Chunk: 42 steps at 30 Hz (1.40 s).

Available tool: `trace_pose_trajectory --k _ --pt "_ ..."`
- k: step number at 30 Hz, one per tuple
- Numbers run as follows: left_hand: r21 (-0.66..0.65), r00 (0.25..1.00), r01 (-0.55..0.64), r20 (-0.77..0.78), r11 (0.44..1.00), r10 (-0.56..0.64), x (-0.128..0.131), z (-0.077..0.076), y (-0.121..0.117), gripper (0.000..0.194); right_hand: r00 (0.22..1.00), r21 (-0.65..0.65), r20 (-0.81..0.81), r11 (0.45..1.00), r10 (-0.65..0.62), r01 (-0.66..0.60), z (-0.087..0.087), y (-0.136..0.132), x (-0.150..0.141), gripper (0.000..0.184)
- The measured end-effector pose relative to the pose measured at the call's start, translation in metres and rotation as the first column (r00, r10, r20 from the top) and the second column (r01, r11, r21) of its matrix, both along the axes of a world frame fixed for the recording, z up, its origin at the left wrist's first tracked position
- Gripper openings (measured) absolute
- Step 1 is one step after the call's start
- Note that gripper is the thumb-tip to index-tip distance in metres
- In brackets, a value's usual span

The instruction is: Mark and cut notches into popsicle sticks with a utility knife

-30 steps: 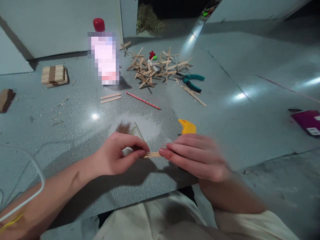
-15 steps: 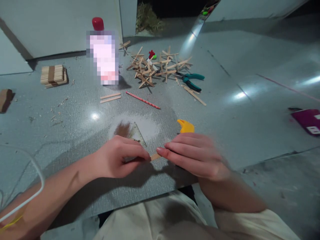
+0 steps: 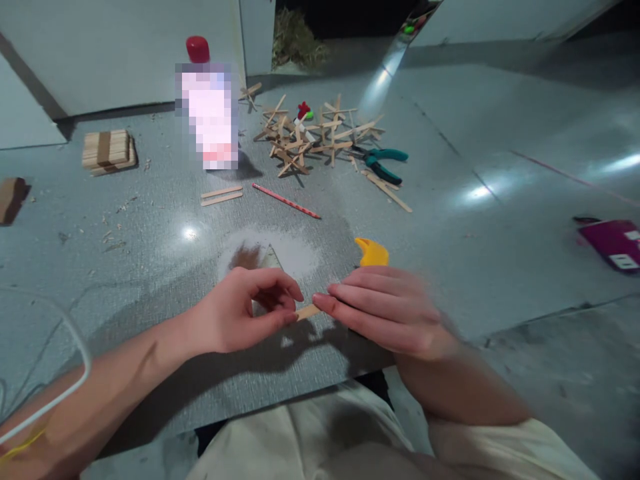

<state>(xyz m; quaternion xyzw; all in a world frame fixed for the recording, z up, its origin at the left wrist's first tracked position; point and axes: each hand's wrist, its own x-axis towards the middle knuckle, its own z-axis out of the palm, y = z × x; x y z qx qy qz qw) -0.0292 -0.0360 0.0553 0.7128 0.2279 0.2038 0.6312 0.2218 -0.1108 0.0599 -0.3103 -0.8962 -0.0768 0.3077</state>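
Observation:
A wooden craft stick (image 3: pixel 307 311) is held low over the near part of the table, between my two hands. My left hand (image 3: pixel 250 310) has its thumb and a curled finger at the stick's left end, while the index finger arches above it. The right hand (image 3: pixel 383 313) covers the other end, with its fingers lying together over the stick. A yellow pointed plastic piece (image 3: pixel 373 252) shows just beyond the right knuckles, partly hidden by them. Beyond the left hand lies a clear triangular ruler (image 3: pixel 273 259), mostly covered, on a pale powdery patch (image 3: pixel 300 250).
A heap of crossed craft sticks (image 3: pixel 295 143) lies at the back beside teal-handled pliers (image 3: pixel 385 163). A red pencil (image 3: pixel 286 201) and two loose sticks (image 3: pixel 221 195) are nearer. Left are a stick bundle (image 3: pixel 106 149) and a blurred-out bottle with a red cap (image 3: pixel 197 49). A purple item (image 3: pixel 610 243) sits right.
My left index finger has lifted and spread away from the thumb, where the fingers were pinched together before. The right hand and the stick stay nearly in place.

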Motion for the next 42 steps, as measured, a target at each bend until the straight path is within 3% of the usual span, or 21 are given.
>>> trace_pose_trajectory --k 6,21,28,34,37,42 --pt "-0.023 0.998 0.05 0.029 0.998 -0.049 -0.002 0.001 0.002 0.019 0.997 0.034 -0.047 0.998 -0.057 0.058 -0.001 0.0 0.0 0.012" --pt "0.16 0.995 -0.078 -0.045 0.984 0.086 0.002 0.001 -0.005 0.004 1.0 0.048 -0.007 0.999 -0.018 0.018 0.001 -0.001 -0.004 0.01" --pt "-0.172 0.983 -0.022 -0.182 0.985 -0.01 0.003 0.0 -0.002 0.014 0.989 -0.001 -0.084 0.992 -0.124 0.124 -0.011 0.001 0.001 0.022" --pt "-0.434 0.983 -0.181 -0.118 0.883 0.143 0.005 0.001 -0.004 0.017 0.928 0.048 -0.168 0.937 -0.334 0.346 -0.023 0.009 -0.007 0.034" --pt "-0.453 0.97 -0.244 -0.1 0.858 0.223 0.006 0.0 -0.005 0.016 0.91 0.032 -0.147 0.918 -0.387 0.395 -0.024 0.009 -0.011 0.034" --pt "-0.349 0.955 -0.295 -0.092 0.889 0.281 0.006 0.003 -0.007 0.009 0.953 -0.034 -0.119 0.961 -0.278 0.276 -0.027 0.01 -0.015 0.016"
